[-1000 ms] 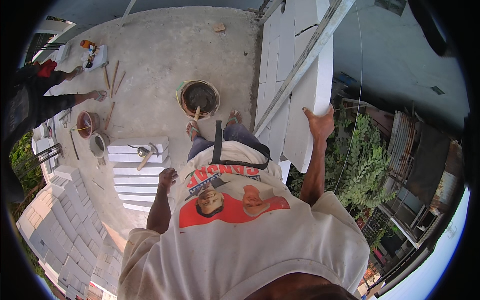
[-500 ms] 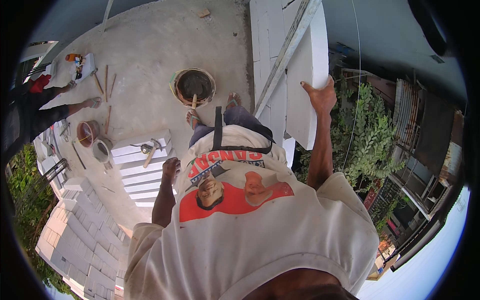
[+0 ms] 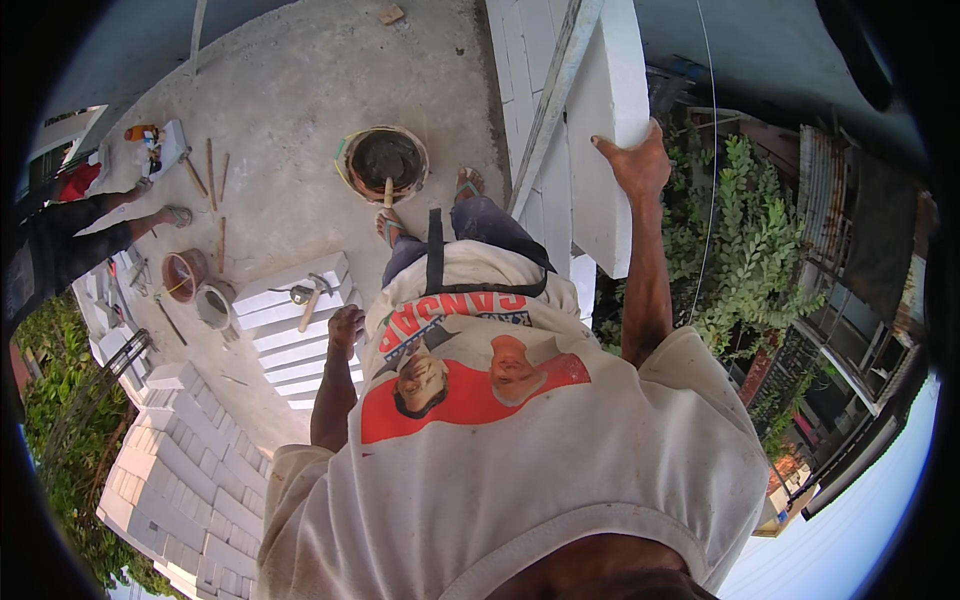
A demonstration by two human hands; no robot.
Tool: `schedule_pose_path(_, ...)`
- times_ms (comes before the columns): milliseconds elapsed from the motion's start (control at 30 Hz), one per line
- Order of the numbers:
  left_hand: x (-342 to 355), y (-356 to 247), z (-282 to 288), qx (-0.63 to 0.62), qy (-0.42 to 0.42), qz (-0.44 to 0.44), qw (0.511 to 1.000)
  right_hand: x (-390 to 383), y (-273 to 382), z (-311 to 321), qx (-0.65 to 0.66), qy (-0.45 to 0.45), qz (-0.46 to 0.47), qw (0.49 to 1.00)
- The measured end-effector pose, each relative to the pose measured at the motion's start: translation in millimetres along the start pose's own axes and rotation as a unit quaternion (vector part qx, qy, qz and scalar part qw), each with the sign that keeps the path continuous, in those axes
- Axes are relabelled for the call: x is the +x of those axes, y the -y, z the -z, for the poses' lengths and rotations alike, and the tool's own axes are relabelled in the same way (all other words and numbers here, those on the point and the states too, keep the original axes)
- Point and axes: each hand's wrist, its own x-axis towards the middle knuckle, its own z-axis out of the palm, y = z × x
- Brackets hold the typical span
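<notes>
I stand on the concrete floor (image 3: pixel 290 110) right beside the half-built white block wall (image 3: pixel 535 150), and my right hand (image 3: pixel 632 165) is up on the top block (image 3: pixel 618 90), palm and fingers spread flat against its outer face and top edge, steadying it rather than gripping around it. My left hand (image 3: pixel 345 328) hangs down at my side, loosely curled and holding nothing, well apart from the right one. A long metal straightedge (image 3: pixel 557 95) leans along the wall's inner face just beside the block. At my feet sits the mortar bucket (image 3: pixel 385 162) with a trowel handle (image 3: pixel 388 192) sticking up out of the grey mix. Further left a hammer (image 3: pixel 308 295) lies on a row of loose white blocks (image 3: pixel 290 330) laid flat on the floor, and a bigger stack of blocks (image 3: pixel 180 460) sits beyond them. Another person's legs (image 3: pixel 110 225) show at the far left, clear of me. I judge I am at the seating stage: the block is on the wall and I am pressing it into line. The next move, as I see it, calls for a firm, even push with the right hand while checking the face against the straightedge, and my free left hand is the one to fetch the hammer or trowel.
</notes>
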Motion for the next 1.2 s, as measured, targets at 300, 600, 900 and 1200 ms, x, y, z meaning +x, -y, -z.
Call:
schedule_pose_path(300, -1.5, -10.3, -2.4, 0.025, 0.02, -0.011, 0.999, 0.0, 3.8, 5.2, 0.01, 0.022, -0.007, 1.0)
schedule_pose_path(600, -4.5, -11.7, -4.3, 0.007, 0.006, -0.026, 1.0, 0.6, -1.5, -0.3, -0.002, 0.008, -0.002, 1.0)
schedule_pose_path(900, 27.1, -28.5, -5.1, -0.066, 0.044, 0.049, 0.996, -2.7, 4.2, 3.3, -0.006, 0.029, -0.037, 0.999)
schedule_pose_path(1200, 74.5, -49.6, -16.9, -0.019, 0.036, 0.025, 0.999, -4.3, -1.1, -1.8, 0.037, -0.01, 0.03, 0.999)
